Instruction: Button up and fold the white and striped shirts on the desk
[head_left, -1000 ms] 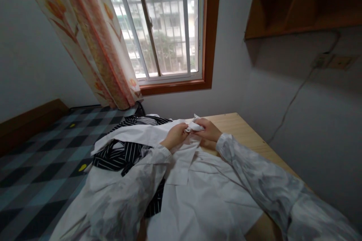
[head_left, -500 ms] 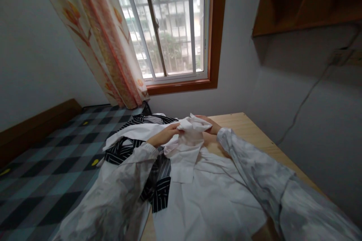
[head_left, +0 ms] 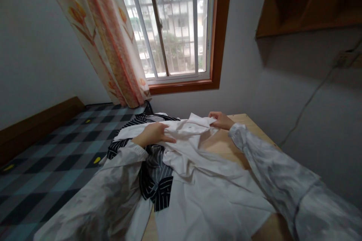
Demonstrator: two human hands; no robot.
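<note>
A white shirt (head_left: 215, 199), rumpled near its upper end, lies over a light wooden board (head_left: 240, 120). My right hand (head_left: 221, 120) pinches the shirt's far right corner near the collar. On the other side my left hand (head_left: 152, 134) grips the white cloth, its thumb stretched along the top and some fingers hidden by the fabric. Beneath and beside my left wrist is black cloth with white stripes (head_left: 162, 194), bunched with the shirt. Whether the striped cloth is part of the shirt I cannot tell.
A bed with a checked cover (head_left: 56, 162) stands to the left. Ahead are a window (head_left: 178, 34) and a floral curtain (head_left: 113, 41). A wooden wall shelf (head_left: 305, 7) hangs at upper right, with a cable (head_left: 307, 105) running down the wall.
My hands have moved apart, left hand leftward and right hand rightward. The white cloth that was bunched upright between them is now spread wider and lower.
</note>
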